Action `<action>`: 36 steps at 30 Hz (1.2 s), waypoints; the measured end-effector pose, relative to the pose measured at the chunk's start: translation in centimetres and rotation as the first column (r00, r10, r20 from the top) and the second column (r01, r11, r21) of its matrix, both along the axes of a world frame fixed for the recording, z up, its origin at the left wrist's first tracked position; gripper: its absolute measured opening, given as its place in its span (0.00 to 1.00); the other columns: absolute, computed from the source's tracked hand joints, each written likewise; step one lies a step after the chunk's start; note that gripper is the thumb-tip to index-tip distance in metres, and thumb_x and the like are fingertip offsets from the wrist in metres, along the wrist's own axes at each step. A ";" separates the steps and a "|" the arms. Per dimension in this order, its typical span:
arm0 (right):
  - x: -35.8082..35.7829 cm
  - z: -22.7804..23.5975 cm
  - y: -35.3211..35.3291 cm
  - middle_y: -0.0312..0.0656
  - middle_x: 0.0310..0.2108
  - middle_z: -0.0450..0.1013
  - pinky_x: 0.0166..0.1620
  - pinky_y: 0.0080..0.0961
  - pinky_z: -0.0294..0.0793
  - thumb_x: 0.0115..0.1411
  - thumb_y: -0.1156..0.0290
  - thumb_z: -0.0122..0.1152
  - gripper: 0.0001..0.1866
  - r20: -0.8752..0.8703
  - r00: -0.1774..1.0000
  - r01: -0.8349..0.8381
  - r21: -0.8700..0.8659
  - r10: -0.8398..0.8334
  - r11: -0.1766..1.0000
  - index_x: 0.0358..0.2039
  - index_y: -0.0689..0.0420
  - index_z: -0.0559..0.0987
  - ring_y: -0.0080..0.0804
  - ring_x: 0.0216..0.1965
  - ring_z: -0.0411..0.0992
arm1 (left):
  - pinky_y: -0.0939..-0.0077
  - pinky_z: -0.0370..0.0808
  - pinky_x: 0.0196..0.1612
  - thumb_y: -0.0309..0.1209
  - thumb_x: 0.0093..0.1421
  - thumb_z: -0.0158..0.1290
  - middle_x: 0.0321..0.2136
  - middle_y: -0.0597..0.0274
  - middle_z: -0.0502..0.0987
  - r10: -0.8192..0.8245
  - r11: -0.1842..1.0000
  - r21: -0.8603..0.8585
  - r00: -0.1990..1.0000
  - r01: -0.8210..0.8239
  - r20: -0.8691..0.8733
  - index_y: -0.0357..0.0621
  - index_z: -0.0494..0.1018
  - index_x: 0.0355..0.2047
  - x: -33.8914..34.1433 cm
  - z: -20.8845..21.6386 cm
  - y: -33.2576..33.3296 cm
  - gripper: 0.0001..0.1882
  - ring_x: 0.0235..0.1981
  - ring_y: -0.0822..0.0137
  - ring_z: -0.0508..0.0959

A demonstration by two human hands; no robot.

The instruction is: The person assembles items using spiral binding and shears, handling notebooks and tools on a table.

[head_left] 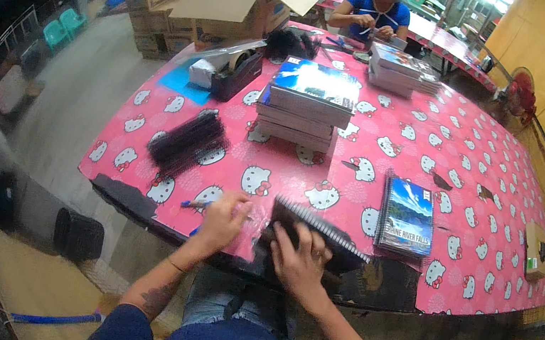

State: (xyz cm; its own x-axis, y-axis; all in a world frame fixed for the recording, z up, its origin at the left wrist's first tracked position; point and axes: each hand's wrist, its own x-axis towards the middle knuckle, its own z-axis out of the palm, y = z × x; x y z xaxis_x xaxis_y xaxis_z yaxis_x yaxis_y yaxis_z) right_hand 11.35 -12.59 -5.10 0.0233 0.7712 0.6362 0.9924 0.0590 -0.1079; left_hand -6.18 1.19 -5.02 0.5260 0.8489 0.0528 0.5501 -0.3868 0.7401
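A spiral-bound notebook (319,234) with a dark face up lies tilted at the near table edge, its coil along the far side. My right hand (301,258) grips it, fingers bent over its left part. Just left of it, my left hand (226,221) is closed over the table, fingertips together; what they pinch, if anything, is too small to make out. Beside the left fingers lies a blue pen (194,204). To the right rests another spiral notebook (408,218) with a blue sky and mountain cover.
Ahead stand a notebook stack (310,97) and black binding coils (189,142). A black tray (238,74) holds a tape roll. Farther off are an open carton (242,6), another notebook stack (394,68) and a person in blue (378,15). A small box (534,250) sits right.
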 end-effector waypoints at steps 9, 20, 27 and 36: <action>3.0 7.8 6.8 0.43 0.38 0.76 0.40 0.40 0.73 0.60 0.61 0.62 0.13 -0.052 0.997 0.041 -0.192 -0.052 0.981 0.44 0.50 0.79 0.42 0.38 0.76 | 0.59 0.74 0.46 0.40 0.66 0.52 0.40 0.50 0.77 0.105 0.873 0.485 0.991 -0.053 -0.081 0.41 0.70 0.56 -7.6 -3.0 0.1 0.23 0.41 0.54 0.77; 1.6 7.7 6.1 0.39 0.27 0.76 0.29 0.37 0.74 0.58 0.62 0.65 0.08 -0.153 0.983 -0.112 -0.081 0.099 0.990 0.34 0.50 0.79 0.41 0.26 0.76 | 0.60 0.83 0.44 0.37 0.71 0.41 0.43 0.44 0.78 0.404 0.574 -0.722 0.632 0.387 0.661 0.29 0.68 0.53 -1.0 5.2 -5.2 0.22 0.42 0.52 0.83; 1.1 7.5 5.8 0.36 0.27 0.76 0.33 0.35 0.72 0.55 0.63 0.68 0.08 -0.189 0.975 -0.124 -0.018 0.119 0.992 0.33 0.50 0.79 0.37 0.28 0.76 | 0.64 0.82 0.42 0.37 0.71 0.43 0.43 0.46 0.78 0.410 0.536 -0.746 0.650 0.395 0.640 0.32 0.67 0.56 -1.2 5.6 -4.6 0.22 0.39 0.55 0.83; 3.5 8.7 3.4 0.38 0.45 0.78 0.52 0.39 0.68 0.54 0.57 0.69 0.20 -0.093 0.990 -0.111 -0.064 0.105 0.992 0.45 0.50 0.80 0.35 0.47 0.76 | 0.62 0.71 0.53 0.28 0.60 0.55 0.45 0.50 0.75 -0.113 0.994 0.017 0.973 0.112 0.201 0.43 0.73 0.57 -3.8 2.9 -1.0 0.23 0.47 0.53 0.76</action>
State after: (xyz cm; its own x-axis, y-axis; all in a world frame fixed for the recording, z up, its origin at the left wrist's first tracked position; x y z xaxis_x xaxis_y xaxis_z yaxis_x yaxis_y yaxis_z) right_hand 14.87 -9.21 3.64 -0.0081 0.8144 0.5802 0.9668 0.1547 -0.2036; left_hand -9.97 0.18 -2.16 0.5958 0.7845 0.1718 0.3427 -0.4419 0.8290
